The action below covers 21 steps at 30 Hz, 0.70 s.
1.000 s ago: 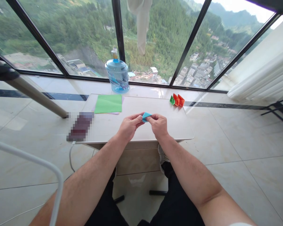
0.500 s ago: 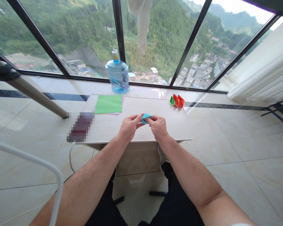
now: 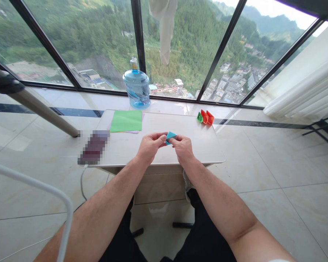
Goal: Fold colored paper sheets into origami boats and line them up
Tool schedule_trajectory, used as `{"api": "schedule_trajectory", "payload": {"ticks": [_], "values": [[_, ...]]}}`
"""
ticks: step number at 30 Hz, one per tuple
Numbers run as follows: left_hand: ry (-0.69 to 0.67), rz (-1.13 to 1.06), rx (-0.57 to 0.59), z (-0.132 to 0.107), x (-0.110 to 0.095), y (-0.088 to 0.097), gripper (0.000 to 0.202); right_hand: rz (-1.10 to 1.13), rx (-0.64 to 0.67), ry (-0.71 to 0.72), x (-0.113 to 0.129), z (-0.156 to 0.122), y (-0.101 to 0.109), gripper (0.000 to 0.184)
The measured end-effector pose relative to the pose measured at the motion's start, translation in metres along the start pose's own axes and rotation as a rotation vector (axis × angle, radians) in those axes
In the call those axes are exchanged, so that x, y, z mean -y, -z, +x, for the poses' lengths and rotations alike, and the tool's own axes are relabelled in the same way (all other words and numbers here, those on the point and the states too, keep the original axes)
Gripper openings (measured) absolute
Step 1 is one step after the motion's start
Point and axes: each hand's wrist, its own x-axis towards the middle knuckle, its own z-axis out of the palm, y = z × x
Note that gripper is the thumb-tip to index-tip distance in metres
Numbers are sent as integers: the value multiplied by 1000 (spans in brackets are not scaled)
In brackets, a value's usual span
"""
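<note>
A small folded piece of blue paper [image 3: 170,135] is held between both hands above the near half of the white table [image 3: 120,149]. My left hand [image 3: 149,145] pinches its left side with thumb and fingers. From the right, my right hand [image 3: 183,146] grips it, the thumb pressed against the paper. The fingers cover its lower part. Beyond the hands, at the table's far right corner, stand a small green folded paper piece [image 3: 199,117] and two red folded paper pieces [image 3: 207,117], side by side.
Green paper sheets [image 3: 125,120] lie stacked at the table's far left, with a blurred-out phone-like object [image 3: 94,147] at the left edge. A blue water jug [image 3: 137,89] stands behind the table by the window. A grey pole [image 3: 43,105] slants in from the left.
The two hands have drawn slightly closer together around the blue paper, and less of its left side shows. Everything else stays in place.
</note>
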Motion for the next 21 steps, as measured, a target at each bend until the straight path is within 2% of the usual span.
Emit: {"api": "schedule_trajectory", "payload": {"ticks": [6,11,16,19,21], "values": [[-23,-63,-60,-2,3,-3,46,70,3,-16,0,1,0,34],[-132,165,-48,-9,6,-10,48,107,-29,-14,0,1,0,32],[-189,285,-26,-11,6,-12,32,3,40,-11,-1,-1,1,34],[-213,357,-39,-9,8,-9,28,-100,-39,41,-2,1,3,32],[-232,452,-78,-9,10,-7,30,-218,-105,159,-2,1,6,38]]}}
